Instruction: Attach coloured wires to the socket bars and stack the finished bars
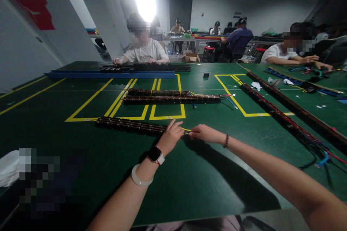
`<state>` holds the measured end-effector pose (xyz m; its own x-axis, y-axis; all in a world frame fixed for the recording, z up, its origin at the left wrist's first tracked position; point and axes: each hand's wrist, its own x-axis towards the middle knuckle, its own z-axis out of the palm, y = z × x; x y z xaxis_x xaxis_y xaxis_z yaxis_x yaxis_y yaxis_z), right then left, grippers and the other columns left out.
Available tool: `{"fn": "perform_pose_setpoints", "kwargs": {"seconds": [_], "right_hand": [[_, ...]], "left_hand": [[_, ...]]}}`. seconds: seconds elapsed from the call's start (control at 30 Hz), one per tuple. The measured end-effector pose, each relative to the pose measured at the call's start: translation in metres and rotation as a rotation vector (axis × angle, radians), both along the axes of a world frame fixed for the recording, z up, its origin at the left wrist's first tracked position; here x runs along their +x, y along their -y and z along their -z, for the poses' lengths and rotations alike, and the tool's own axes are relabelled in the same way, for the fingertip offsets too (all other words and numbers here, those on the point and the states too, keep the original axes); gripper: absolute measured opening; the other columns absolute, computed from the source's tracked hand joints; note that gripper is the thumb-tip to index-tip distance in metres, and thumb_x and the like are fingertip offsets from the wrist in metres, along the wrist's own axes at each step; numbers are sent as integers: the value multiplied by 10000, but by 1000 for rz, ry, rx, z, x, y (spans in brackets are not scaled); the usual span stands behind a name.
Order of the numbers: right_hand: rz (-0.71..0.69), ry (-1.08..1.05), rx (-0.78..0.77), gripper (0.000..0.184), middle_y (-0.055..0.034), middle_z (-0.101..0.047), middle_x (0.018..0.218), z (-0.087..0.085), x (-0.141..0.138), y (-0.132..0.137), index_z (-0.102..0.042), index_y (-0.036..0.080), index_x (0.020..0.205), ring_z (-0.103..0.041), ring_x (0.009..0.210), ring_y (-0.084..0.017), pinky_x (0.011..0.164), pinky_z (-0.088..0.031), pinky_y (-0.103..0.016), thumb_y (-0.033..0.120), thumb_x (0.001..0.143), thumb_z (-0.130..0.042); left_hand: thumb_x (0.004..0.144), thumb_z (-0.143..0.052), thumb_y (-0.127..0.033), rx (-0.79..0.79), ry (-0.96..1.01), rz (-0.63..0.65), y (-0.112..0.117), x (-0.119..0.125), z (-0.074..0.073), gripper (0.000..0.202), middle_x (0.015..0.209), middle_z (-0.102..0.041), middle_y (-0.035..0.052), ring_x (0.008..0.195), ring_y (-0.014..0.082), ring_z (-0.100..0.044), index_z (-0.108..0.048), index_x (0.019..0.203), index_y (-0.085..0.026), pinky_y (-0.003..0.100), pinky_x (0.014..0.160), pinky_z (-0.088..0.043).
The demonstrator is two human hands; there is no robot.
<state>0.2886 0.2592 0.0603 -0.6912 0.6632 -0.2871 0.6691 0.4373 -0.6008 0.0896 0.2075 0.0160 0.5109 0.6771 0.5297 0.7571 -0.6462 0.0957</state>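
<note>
A long black strip with thin bright lines along it lies on the green table, slightly slanted. My left hand, wearing a watch and a pale bangle, grips its right end; the thumb is partly hidden. Yellow wire comes out of that end. My right hand, with a beaded bracelet, is closed in a pinch on the wire close to my left fingers. Just beyond lie two similar strips side by side, the nearer strip with red and blue wires ending in ring terminals.
Yellow tape lines mark the table. Long wired strips run down the right side. A blue channel lies at the back, before a seated person. Another person handles wires at right; others sit farther off.
</note>
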Motion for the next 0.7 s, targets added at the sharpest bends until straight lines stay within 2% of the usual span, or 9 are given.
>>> {"fn": "perform_pose_setpoints", "kwargs": {"seconds": [0.17, 0.3, 0.47, 0.53, 0.6, 0.63, 0.7], "right_hand": [[6, 86, 267, 304, -35, -648, 668, -7, -6, 13, -686, 160, 754, -533, 586, -107, 539, -300, -209, 277, 909, -453], [-18, 238, 518, 296, -77, -682, 756, -5, -10, 24, -671, 162, 813, -594, 651, -142, 561, -314, -225, 288, 933, -432], [-261, 310, 757, 233, -114, -670, 828, 4, -11, 38, -621, 111, 953, -611, 744, -181, 622, -372, -252, 120, 915, -392], [-279, 315, 765, 235, -118, -665, 844, 4, -11, 40, -609, 105, 974, -611, 773, -191, 639, -388, -260, 101, 912, -382], [-174, 304, 698, 252, -118, -668, 851, 1, -11, 39, -619, 121, 945, -617, 775, -188, 638, -395, -253, 180, 942, -374], [-110, 289, 624, 286, -114, -670, 837, -1, -10, 36, -628, 131, 919, -619, 757, -183, 627, -395, -245, 253, 956, -373], [-16, 243, 353, 391, -92, -664, 755, -6, -9, 28, -643, 144, 892, -613, 660, -158, 576, -392, -228, 400, 960, -355]], "left_hand": [[879, -433, -54, -6, -67, 32, -2, 0, -1, 202, 906, -680, 61, 1165, 194, -536, -621, 861, -125, 477, 1107, -332], [882, -430, -60, 7, -73, 45, -3, 1, 1, 200, 905, -681, 77, 1157, 208, -544, -621, 852, -109, 469, 1092, -361], [895, -406, -67, -11, -46, 84, -4, 1, 4, 215, 910, -679, 79, 1158, 200, -547, -614, 871, -114, 472, 1087, -364], [894, -409, -68, -19, -43, 97, -4, 1, 5, 212, 927, -679, 82, 1161, 198, -545, -617, 883, -112, 468, 1096, -350], [894, -419, -78, -27, -36, 86, -4, 1, 4, 208, 930, -682, 80, 1168, 202, -539, -624, 881, -116, 476, 1101, -337], [894, -426, -87, -31, -28, 71, -3, 1, 4, 204, 932, -684, 80, 1172, 207, -536, -628, 882, -120, 483, 1101, -332], [890, -450, -112, -38, -11, 30, -2, 1, 3, 186, 946, -686, 83, 1177, 219, -531, -635, 899, -124, 500, 1096, -333]]}}
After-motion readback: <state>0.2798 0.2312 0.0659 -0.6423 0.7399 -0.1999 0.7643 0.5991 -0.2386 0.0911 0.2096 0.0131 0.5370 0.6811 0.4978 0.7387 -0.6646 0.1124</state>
